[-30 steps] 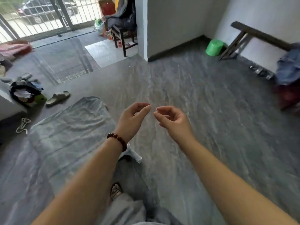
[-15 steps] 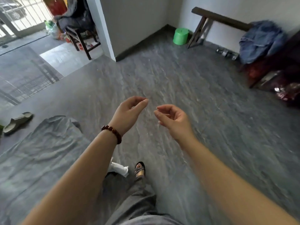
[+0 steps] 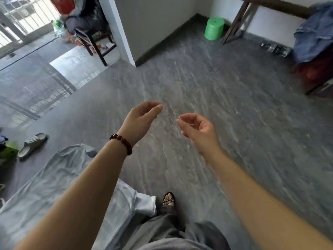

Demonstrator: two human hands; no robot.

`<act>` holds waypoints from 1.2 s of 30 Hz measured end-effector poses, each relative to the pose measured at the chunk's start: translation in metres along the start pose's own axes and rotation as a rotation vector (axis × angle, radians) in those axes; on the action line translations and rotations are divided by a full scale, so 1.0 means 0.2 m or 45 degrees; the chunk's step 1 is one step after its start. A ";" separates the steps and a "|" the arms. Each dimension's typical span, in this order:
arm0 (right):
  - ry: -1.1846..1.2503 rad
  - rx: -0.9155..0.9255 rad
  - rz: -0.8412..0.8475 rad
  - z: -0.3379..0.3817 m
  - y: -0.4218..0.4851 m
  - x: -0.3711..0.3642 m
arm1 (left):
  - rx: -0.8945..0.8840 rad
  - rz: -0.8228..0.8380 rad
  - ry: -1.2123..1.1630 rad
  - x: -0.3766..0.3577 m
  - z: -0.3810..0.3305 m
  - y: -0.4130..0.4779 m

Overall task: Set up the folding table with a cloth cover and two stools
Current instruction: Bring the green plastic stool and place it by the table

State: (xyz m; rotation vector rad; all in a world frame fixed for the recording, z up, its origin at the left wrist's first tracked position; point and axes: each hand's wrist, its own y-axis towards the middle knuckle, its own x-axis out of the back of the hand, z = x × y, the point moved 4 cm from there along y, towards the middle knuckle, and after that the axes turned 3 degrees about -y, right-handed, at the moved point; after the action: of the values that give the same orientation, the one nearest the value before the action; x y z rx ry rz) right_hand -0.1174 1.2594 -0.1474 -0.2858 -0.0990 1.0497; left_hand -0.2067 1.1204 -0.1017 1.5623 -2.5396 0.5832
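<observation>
A low table draped with a grey cloth cover (image 3: 45, 181) fills the lower left, one white table leg (image 3: 144, 202) showing at its near corner. A green plastic stool (image 3: 214, 28) stands far off by the back wall. My left hand (image 3: 142, 120), a bead bracelet on its wrist, and my right hand (image 3: 196, 130) are raised in front of me over the bare floor, fingers loosely curled, apart and holding nothing. Both hands are to the right of the covered table and well short of the green stool.
A white pillar (image 3: 119, 29) rises at the back centre with a dark wooden chair (image 3: 91, 42) left of it. A wooden bench (image 3: 266, 8) and blue cloth pile (image 3: 315, 33) line the right wall. A slipper (image 3: 32, 145) lies at left. My sandalled foot (image 3: 168, 200) steps ahead.
My view has turned right and moved forward: the covered table slid to the lower left and the green stool drew closer. My hands stayed raised and drifted slightly apart.
</observation>
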 end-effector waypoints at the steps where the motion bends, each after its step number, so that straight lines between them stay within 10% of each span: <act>1: 0.001 -0.011 -0.005 0.00 0.04 0.00 | 0.009 0.003 0.005 0.00 0.00 0.04; 36: 0.067 0.166 -0.355 0.76 1.47 1.57 | -0.207 0.374 -0.072 -1.67 -1.05 1.49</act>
State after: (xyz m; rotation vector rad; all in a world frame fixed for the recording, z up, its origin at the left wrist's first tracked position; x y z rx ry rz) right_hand -0.2406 1.6956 -0.1018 -0.1751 -0.0219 0.7679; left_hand -0.3356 1.5980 -0.0823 1.1803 -2.8007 0.3513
